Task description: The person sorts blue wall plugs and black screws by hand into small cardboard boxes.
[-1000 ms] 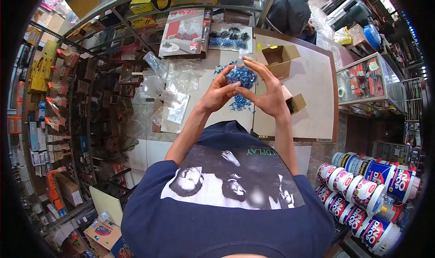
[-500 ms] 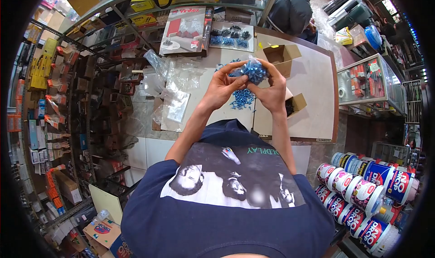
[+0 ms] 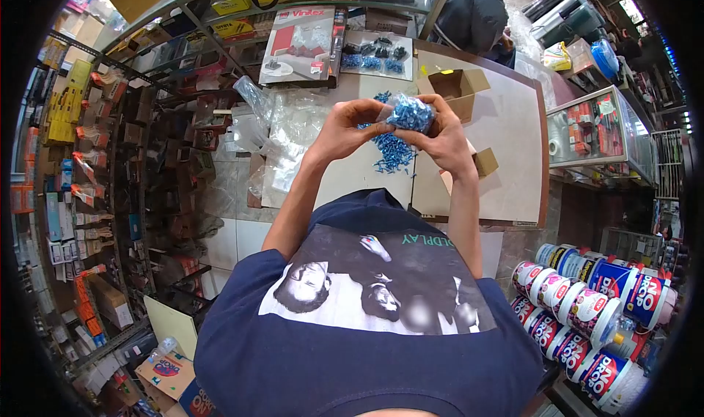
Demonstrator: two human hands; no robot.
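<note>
A clear plastic bag (image 3: 411, 114) packed with small blue pieces is held up over the table between both hands. My left hand (image 3: 348, 130) pinches the bag's left edge, fingers closed. Around the bag's right side curl the fingers of my right hand (image 3: 443, 140). Loose blue pieces (image 3: 393, 153) lie in a heap on the table beneath the bag. Behind them, several filled bags (image 3: 372, 61) of blue and black pieces rest on a flat sheet. One open cardboard box (image 3: 456, 94) stands right of the hands; a second (image 3: 484, 163) is partly hidden by my right hand.
Empty clear bags (image 3: 293, 127) are spread at the table's left. A Vinilex box (image 3: 299, 47) stands at the back left. Another person (image 3: 473, 17) is beyond the table's far edge. Paint buckets (image 3: 579, 307) are stacked at the lower right, shelves (image 3: 110, 190) at the left.
My left hand has moved left to the bag's edge. The bag has turned and shows more of its blue contents. My right hand has shifted slightly right.
</note>
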